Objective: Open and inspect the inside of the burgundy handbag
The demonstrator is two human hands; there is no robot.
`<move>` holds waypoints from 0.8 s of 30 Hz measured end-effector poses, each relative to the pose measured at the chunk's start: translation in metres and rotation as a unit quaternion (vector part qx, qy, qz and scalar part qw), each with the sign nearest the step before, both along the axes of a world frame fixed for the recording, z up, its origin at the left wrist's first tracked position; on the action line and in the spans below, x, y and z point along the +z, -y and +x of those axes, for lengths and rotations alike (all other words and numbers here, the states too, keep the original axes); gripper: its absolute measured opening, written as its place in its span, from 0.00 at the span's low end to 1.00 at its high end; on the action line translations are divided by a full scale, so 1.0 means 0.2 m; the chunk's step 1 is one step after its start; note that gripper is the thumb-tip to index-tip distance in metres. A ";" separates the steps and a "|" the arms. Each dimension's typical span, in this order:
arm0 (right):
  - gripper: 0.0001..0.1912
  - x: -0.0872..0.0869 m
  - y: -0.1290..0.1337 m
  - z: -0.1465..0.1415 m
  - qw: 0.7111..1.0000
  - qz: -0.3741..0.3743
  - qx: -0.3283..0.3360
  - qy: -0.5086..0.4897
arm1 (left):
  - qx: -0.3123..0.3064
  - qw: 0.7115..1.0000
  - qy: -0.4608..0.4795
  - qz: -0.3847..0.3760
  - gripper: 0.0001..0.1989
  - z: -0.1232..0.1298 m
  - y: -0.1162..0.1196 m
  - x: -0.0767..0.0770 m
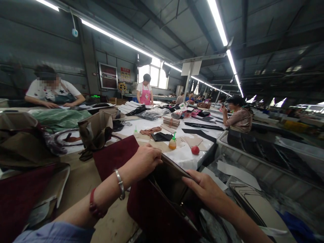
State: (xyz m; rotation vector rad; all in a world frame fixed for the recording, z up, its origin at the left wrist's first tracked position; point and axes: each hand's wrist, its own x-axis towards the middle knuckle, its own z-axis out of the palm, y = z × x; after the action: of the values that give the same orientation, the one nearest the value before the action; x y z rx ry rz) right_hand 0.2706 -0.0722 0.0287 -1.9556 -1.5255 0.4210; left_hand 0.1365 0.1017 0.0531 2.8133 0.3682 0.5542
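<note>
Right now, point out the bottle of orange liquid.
In the head view, the bottle stands just right of centre, beyond the left hand, between a black piece and the red round object.

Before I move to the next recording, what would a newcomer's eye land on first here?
Probably the open dark red bag at lower centre, with the left-hand grip and right-hand grip on its rim. Just beyond, a bright red round object sits on the worktable, right of a green-tipped orange bottle. Farther back, a pink apron stands out.

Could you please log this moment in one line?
left hand: holds maroon bag rim | right hand: touches rim | beyond: green-topped bottle
</note>
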 end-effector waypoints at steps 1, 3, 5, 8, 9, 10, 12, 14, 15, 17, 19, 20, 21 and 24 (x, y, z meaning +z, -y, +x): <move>0.12 0.00 0.00 0.00 1.000 0.000 0.000 0.003 | -0.001 1.000 0.002 -0.003 0.06 0.00 0.00 0.00; 0.13 0.00 0.00 0.01 1.000 0.002 -0.001 0.008 | -0.001 1.000 0.001 -0.005 0.06 0.00 0.00 0.00; 0.13 0.00 -0.01 0.01 1.000 0.003 -0.001 0.005 | 0.004 1.000 -0.005 -0.004 0.06 0.00 0.00 0.00; 0.13 0.00 -0.01 0.00 1.000 0.004 0.003 -0.005 | 0.019 1.000 -0.007 -0.002 0.06 0.00 -0.01 0.00; 0.12 0.00 -0.02 0.00 1.000 0.007 0.004 -0.008 | 0.026 1.000 -0.007 0.000 0.06 0.01 -0.01 0.00; 0.12 0.00 -0.02 0.00 1.000 0.010 0.006 -0.011 | 0.033 0.999 -0.008 0.003 0.06 0.02 -0.01 0.00; 0.12 0.00 -0.02 0.00 1.000 0.011 0.008 -0.027 | 0.046 0.999 -0.016 0.016 0.06 0.03 -0.01 0.01; 0.13 0.00 -0.02 0.00 0.999 0.011 0.008 -0.053 | 0.055 0.998 -0.027 0.032 0.07 0.05 0.00 0.02; 0.13 0.00 -0.02 0.00 0.998 0.012 0.007 -0.067 | 0.059 0.997 -0.033 0.039 0.07 0.06 0.01 0.03; 0.14 0.00 -0.02 0.00 0.995 0.015 0.007 -0.093 | 0.068 0.996 -0.040 0.046 0.08 0.07 0.02 0.04; 0.14 -0.01 -0.02 0.00 0.994 0.021 0.008 -0.111 | 0.074 0.995 -0.045 0.048 0.08 0.08 0.02 0.05; 0.14 -0.01 -0.02 0.00 0.993 0.023 0.009 -0.118 | 0.075 0.995 -0.045 0.048 0.08 0.09 0.02 0.05; 0.14 -0.01 -0.02 0.00 0.992 0.024 0.011 -0.124 | 0.072 0.995 -0.044 0.046 0.08 0.09 0.02 0.05; 0.14 -0.02 -0.02 -0.01 0.991 0.022 0.009 -0.134 | 0.061 0.997 -0.039 0.024 0.07 0.10 0.01 0.04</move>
State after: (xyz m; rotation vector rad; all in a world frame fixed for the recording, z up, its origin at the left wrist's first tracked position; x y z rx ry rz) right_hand 0.2692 -0.0682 0.0255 -1.7727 -1.3678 0.6265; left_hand 0.1569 0.0999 0.0610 2.8797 0.5534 0.4845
